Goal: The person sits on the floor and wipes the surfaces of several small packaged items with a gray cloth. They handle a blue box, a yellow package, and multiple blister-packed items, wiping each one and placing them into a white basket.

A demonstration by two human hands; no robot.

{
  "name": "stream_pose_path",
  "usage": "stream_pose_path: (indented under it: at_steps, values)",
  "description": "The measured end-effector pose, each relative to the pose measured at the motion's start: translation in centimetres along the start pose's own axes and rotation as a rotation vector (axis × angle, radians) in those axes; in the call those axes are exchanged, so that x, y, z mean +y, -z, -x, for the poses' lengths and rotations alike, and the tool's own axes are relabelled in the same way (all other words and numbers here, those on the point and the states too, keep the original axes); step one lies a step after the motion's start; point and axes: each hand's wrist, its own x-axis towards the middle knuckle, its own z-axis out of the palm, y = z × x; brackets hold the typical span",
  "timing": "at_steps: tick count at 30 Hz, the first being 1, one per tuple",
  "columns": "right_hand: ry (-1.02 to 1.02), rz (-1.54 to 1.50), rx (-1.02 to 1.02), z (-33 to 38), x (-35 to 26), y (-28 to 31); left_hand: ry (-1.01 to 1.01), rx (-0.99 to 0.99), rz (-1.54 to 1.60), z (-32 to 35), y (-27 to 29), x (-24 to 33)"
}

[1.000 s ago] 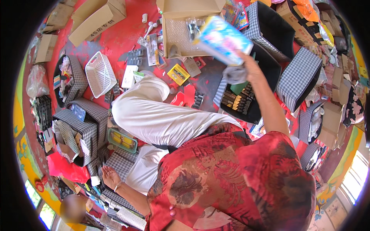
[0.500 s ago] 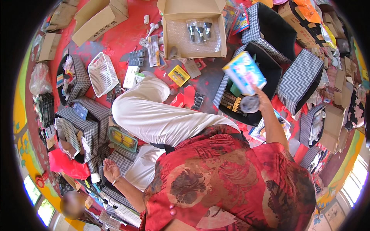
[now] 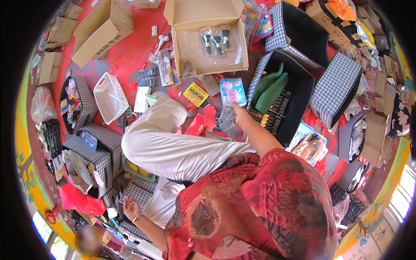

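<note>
And here's the blue-and-pink rectangular packet (image 3: pixel 233 89) swinging left, off the black-lined houndstooth bin (image 3: pixel 300 80), uncovering its long green soft-looking pieces (image 3: pixel 272 93)! The right hand (image 3: pixel 238 113) is clamped on the packet's near edge, the rest jutting far beyond, a grey crumpled bundle (image 3: pixel 226 118) beside the fingers; the left hand (image 3: pixel 131 208) lies loosely uncurled, seemingly bare

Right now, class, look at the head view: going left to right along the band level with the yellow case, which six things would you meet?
Clear plastic bag → white perforated basket → yellow case → blue-and-white packet in the right hand → green pieces → slanted houndstooth box.
</note>
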Motion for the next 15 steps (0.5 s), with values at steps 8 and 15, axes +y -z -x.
stream_pose_path:
  at_steps: [8,15]
  values:
    - [-0.081,0.459,-0.565,9.5,-10.6,3.3,0.029,0.061,-0.080,-0.7,-1.9,-0.5]
    - [0.464,1.758,0.616,9.1,-16.6,8.8,0.050,-0.027,-0.102,-0.7,-2.8,-1.0]
